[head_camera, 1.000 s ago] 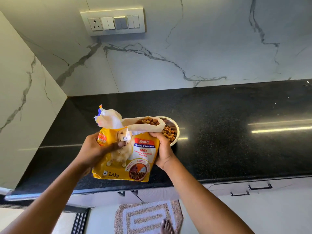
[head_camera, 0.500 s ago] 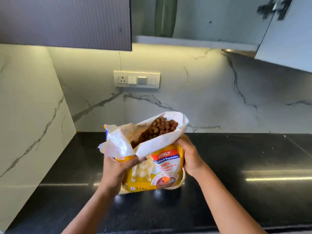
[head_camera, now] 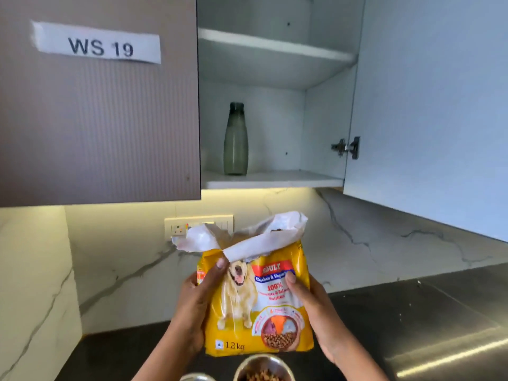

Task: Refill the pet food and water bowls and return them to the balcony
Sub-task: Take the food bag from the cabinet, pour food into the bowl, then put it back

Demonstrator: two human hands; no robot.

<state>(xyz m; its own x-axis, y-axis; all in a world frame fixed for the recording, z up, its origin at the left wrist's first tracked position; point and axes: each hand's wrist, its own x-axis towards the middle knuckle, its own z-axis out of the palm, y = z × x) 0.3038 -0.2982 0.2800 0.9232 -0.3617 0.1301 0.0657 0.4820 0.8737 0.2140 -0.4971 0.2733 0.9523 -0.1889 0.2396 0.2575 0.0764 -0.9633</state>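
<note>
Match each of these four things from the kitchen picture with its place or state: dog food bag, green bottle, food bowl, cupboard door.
Things:
1. dog food bag
2. green bottle
3. food bowl
4. cupboard door

Places or states:
A. swung open
B. on the lower cupboard shelf
C. held up in both hands
D. on the counter, kibble inside

Pairs: 1-C, 2-B, 3-D, 4-A

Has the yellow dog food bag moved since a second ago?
Yes. The dog food bag was tipped over the food bowl on the counter; now both hands hold it upright above the bowl, risen level with the wall switch panel.
</note>
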